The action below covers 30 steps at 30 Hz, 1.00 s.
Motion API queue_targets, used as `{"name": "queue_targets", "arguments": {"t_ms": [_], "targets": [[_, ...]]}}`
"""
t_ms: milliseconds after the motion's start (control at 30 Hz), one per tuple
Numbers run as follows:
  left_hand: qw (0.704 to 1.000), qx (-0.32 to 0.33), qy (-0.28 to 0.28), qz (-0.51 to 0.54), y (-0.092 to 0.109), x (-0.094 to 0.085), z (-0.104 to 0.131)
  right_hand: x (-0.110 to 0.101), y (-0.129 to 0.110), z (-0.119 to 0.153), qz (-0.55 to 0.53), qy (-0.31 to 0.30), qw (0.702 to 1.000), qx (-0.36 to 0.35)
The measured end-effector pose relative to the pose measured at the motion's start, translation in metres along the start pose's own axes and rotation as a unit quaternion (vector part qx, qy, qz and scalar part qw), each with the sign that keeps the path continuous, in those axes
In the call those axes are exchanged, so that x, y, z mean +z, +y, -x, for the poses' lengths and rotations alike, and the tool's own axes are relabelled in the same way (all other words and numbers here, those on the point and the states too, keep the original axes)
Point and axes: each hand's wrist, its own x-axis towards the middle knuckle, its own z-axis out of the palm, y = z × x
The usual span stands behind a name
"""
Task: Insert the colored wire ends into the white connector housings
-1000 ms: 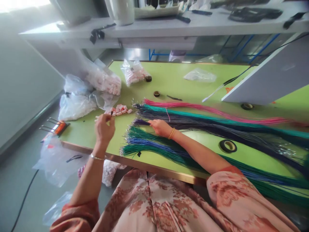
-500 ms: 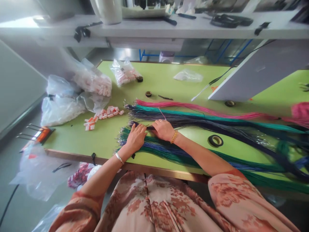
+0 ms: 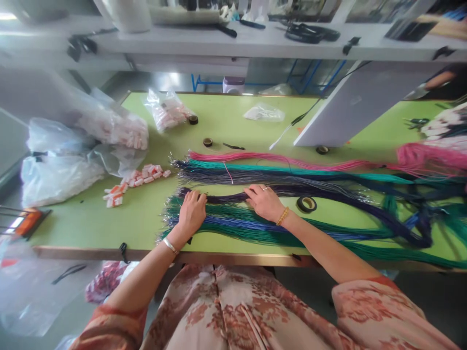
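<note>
A dark purple wire bundle (image 3: 226,198) lies across the green table, metal terminals at its left end. My left hand (image 3: 192,211) is closed over it near those ends. Farther right, my right hand (image 3: 265,201) has its fingers bent around the same bundle; the thumb is hidden. Closer to me lie green wires (image 3: 233,211) and blue wires (image 3: 233,223). Beyond the dark bundle run grey wires (image 3: 255,181), teal wires (image 3: 262,169) and pink wires (image 3: 277,158). A roll of black tape (image 3: 306,204) sits right of my right hand.
Orange-and-white connectors (image 3: 142,177) are piled at left, beside plastic bags (image 3: 62,165). Small tape rolls (image 3: 207,142) lie farther back. A white divider panel (image 3: 350,107) and a raised shelf (image 3: 219,46) bound the workspace. A co-worker's arm (image 3: 441,80) shows at far right.
My right hand has slid rightward along the dark bundle, widening the gap from my left hand. The camera view has turned right, bringing the co-worker's arm into sight.
</note>
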Motion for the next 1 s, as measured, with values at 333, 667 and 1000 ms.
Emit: {"name": "queue_targets", "arguments": {"t_ms": [333, 667, 1000], "targets": [[0.997, 0.011, -0.001, 0.073, -0.001, 0.005, -0.009, 0.001, 0.053, -0.008, -0.220, 0.053, 0.974, -0.013], [0.992, 0.007, 0.021, 0.125, -0.016, -0.027, 0.004, -0.030, 0.056, -0.038, -0.180, -0.041, 0.983, -0.020], [0.981, 0.009, 0.066, 0.180, -0.005, -0.051, 0.032, -0.054, -0.040, -0.082, -0.337, 0.027, 0.941, 0.008]]}}
